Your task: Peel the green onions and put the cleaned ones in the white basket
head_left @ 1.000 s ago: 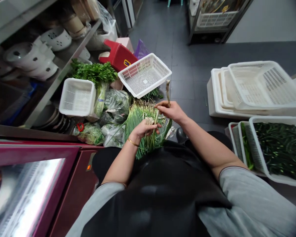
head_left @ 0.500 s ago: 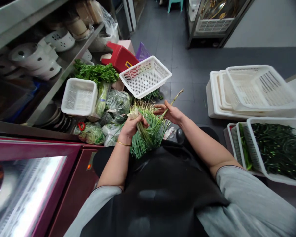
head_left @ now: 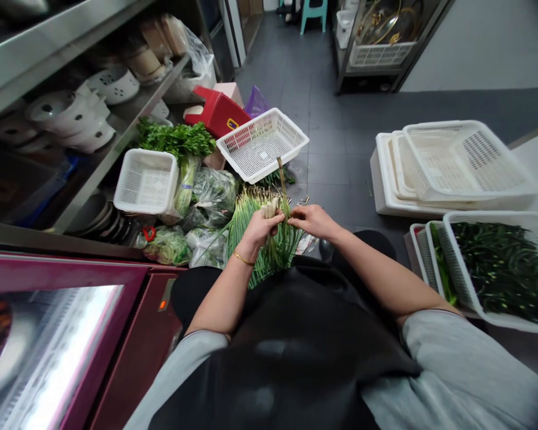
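My left hand is closed around a small bunch of spring onions, their pale root ends pointing up and away. Close beside it, my right hand pinches a single spring onion stalk that stands up between the two hands with its brownish end at the top. Both hands are over a large pile of spring onions with long green leaves, partly hidden by my hands and the black apron. Just beyond the pile, a white perforated basket sits tilted.
Left of the pile are bagged greens, leafy celery and a small white basket. A red stool lies behind. On the right stand stacked white baskets and a basket of dark green peppers. A metal shelf edges the left.
My right hand has moved left and closed on the stalk, which now stands more upright. My left hand has shifted right with its bunch, bringing both hands close together.
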The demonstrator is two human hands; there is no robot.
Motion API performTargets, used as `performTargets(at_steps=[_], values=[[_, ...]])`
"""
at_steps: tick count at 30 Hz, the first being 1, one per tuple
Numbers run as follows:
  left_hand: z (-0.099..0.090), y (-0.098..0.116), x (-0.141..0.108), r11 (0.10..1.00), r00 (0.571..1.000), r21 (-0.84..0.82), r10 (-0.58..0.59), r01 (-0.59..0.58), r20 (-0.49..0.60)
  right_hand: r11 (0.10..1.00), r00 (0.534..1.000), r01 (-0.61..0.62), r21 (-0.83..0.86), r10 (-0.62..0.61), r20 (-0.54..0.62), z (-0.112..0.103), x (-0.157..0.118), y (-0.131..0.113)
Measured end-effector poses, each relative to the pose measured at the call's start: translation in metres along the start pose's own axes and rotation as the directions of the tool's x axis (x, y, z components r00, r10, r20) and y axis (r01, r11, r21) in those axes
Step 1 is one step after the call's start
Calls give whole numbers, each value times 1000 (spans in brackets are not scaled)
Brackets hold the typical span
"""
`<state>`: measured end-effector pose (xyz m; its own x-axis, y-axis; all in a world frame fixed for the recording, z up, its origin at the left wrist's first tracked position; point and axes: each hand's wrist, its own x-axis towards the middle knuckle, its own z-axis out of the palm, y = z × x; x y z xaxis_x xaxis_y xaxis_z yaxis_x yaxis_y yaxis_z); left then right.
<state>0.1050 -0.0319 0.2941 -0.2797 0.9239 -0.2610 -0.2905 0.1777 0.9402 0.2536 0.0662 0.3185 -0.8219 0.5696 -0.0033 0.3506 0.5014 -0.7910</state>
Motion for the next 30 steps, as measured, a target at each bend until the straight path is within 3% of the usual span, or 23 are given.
performTargets(at_steps=[3, 8, 12, 14, 17, 20, 22, 24, 28, 30], values=[[-6, 1, -2, 1000, 998, 11, -4, 4, 56, 998, 999, 30, 52, -31, 15, -7, -12, -2], [-20, 2, -9, 997, 976, 36, -75, 69, 204, 875, 982, -125, 467, 42, 184, -29, -25, 5], [-21, -2, -10, 996, 973, 35, -91, 85, 214, 844, 952, -213, 493, 65, 300, -32, -29, 7], [-17, -5, -8, 996, 974, 47, -82, 73, 211, 889, 964, -189, 417, 87, 253, -25, -28, 3], [-12, -10, -4, 998, 986, 44, -41, 34, 161, 946, 991, -124, 299, 100, 94, -10, -25, -3], [-11, -13, 0, 1000, 991, 13, -1, 0, 136, 898, 988, -149, 413, 122, 91, 3, -22, -4], [-10, -14, 2, 1000, 985, 3, -22, 21, 171, 829, 983, -183, 528, 141, 119, 9, -21, -1], [-8, -14, 2, 999, 979, -3, -49, 50, 197, 823, 985, -175, 540, 145, 97, 10, -19, 3], [-5, -11, -1, 998, 976, -18, -55, 60, 212, 964, 996, -50, 261, 66, -56, 3, -17, 6], [-4, -11, -3, 998, 977, -30, -47, 54, 208, 993, 992, 9, 119, 7, -128, -2, -17, 7]])
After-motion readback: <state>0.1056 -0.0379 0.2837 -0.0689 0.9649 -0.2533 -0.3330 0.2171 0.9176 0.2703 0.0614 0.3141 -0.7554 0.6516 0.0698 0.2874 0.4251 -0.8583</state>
